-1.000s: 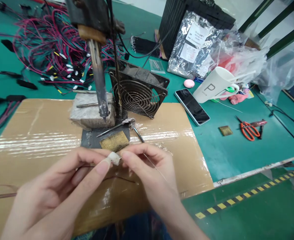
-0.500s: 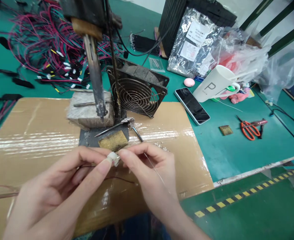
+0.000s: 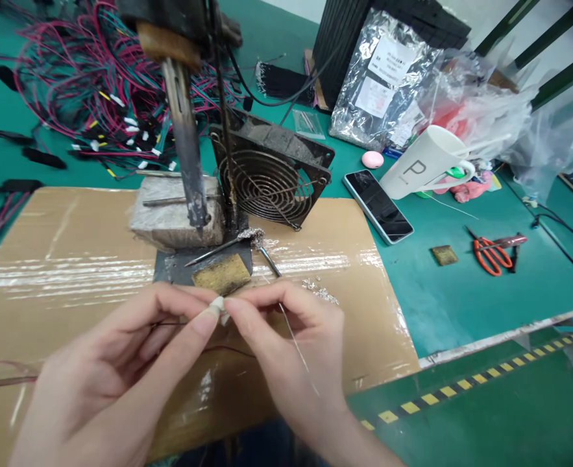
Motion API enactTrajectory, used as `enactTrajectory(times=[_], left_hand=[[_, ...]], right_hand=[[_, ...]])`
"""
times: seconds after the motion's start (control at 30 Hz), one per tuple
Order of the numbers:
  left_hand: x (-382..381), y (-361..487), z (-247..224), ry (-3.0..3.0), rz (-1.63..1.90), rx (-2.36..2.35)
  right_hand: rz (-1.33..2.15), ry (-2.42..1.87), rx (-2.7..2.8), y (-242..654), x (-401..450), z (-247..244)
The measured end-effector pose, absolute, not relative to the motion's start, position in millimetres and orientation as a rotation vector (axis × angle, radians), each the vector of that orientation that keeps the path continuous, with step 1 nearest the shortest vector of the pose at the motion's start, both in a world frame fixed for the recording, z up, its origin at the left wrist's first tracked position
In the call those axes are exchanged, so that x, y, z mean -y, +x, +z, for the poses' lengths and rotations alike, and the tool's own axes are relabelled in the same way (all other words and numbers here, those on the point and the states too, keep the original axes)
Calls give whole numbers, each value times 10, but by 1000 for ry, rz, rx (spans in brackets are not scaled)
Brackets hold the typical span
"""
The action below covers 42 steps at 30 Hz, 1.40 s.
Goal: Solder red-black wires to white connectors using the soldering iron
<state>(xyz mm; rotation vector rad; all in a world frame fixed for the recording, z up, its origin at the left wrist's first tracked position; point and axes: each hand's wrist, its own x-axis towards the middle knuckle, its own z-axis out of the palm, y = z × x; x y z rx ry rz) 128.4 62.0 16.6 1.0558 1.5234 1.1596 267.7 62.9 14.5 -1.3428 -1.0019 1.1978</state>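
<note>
Over the cardboard sheet, my left hand (image 3: 140,350) pinches a small white connector (image 3: 219,305) between thumb and forefinger. My right hand (image 3: 286,344) is closed at the connector's right side, thumb and forefinger pressed together against it; their tips hide much of the part. Thin dark red wires (image 3: 225,349) run behind the hands. A fine silvery wire (image 3: 293,337) passes across the right hand. Just beyond the fingers lies a yellow-brown sponge (image 3: 222,274), with a soldering iron tip (image 3: 213,251) resting behind it.
An upright metal-barrelled tool (image 3: 186,143) stands before a wrapped block (image 3: 174,211) and a black fan (image 3: 271,178). Bundled wires (image 3: 101,84) lie at back left. On the right are a phone (image 3: 378,206), a mug (image 3: 425,162) and orange-handled scissors (image 3: 493,254). Cardboard (image 3: 72,259) covers the bench.
My right fingertips have moved slightly left and closed up against the white connector, covering the small shiny piece that showed between them. The left hand is nearly still; the view has shifted slightly.
</note>
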Motion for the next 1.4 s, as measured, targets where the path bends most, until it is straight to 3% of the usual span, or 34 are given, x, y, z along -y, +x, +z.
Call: enactTrajectory(times=[0.7, 1.2, 1.4], left_hand=[[-532, 1239, 62, 1158, 1056, -1575], [-774, 1119, -35, 1193, 1200, -1558], [-843, 1086, -28, 1120, 1207, -1547]], right_hand=[[1014, -1380, 1148, 2652, -607, 103], [913, -1637, 1263, 2920, -571, 194], [1067, -1398, 1241, 2819, -715, 216]])
